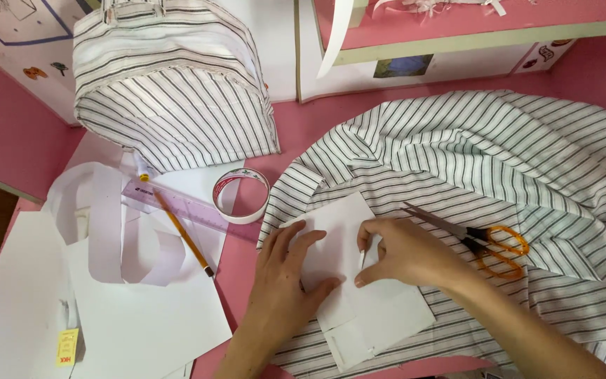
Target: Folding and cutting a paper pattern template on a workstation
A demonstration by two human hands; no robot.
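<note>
We pressed our left hand (pixel 285 281) flat, fingers spread, on a white paper pattern piece (pixel 359 295) that lay on the striped fabric (pixel 499 161) at the near edge of the pink desk (pixel 303 126). Our right hand (pixel 405 254) sat just beside it on the same sheet, fingertips drawn narrow into a pinch at a crease in the paper; whether a pin or other small thing was between them we could not tell. Neither hand gripped a tool.

To do this step well, in our judgement, the flat hand had to keep the pattern from sliding on the cloth while the other hand worked the fold, and the stripes beneath needed to lie smooth and square to the paper's edge.

Just past our right hand, orange-handled scissors (pixel 482 242) rested on the fabric, blades pointing toward the pattern. To the left, loose white paper sheets (pixel 128 316) and curved paper offcuts (pixel 106 231) covered the desk, with a pencil (pixel 184 235) lying across a clear ruler (pixel 177 203). A roll of tape (pixel 241 195) stood between the ruler and the cloth.

Farther back, a finished-looking bag (pixel 170 91) in matching striped cloth stood upright near the wall, and a pink shelf (pixel 457 28) ran along the top right.
</note>
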